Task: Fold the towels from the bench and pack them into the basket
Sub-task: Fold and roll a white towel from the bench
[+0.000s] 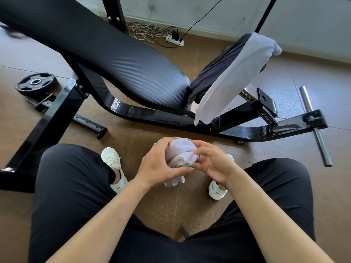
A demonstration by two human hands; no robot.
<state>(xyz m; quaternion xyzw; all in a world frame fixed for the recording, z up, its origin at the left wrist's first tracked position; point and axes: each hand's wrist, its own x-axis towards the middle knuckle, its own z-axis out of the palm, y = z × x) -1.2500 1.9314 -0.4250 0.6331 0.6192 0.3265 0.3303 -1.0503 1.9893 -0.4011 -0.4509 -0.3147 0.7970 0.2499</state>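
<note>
One rolled towel (180, 154) is gripped by your left hand (157, 164) and right hand (212, 164) at the basket (158, 142); white towel (233, 76) and dark towel (216, 73) wait on the bench (133, 63).

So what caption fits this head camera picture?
Left hand and right hand bundle a white towel over the basket; pale towel and dark towel drape the weight bench.

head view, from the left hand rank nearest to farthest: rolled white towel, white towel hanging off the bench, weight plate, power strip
1. rolled white towel: gripped in the left hand itself.
2. hanging white towel: ahead and right, draped over the bench end.
3. weight plate, far left, and power strip, far ahead past the bench: too close to call.
</note>
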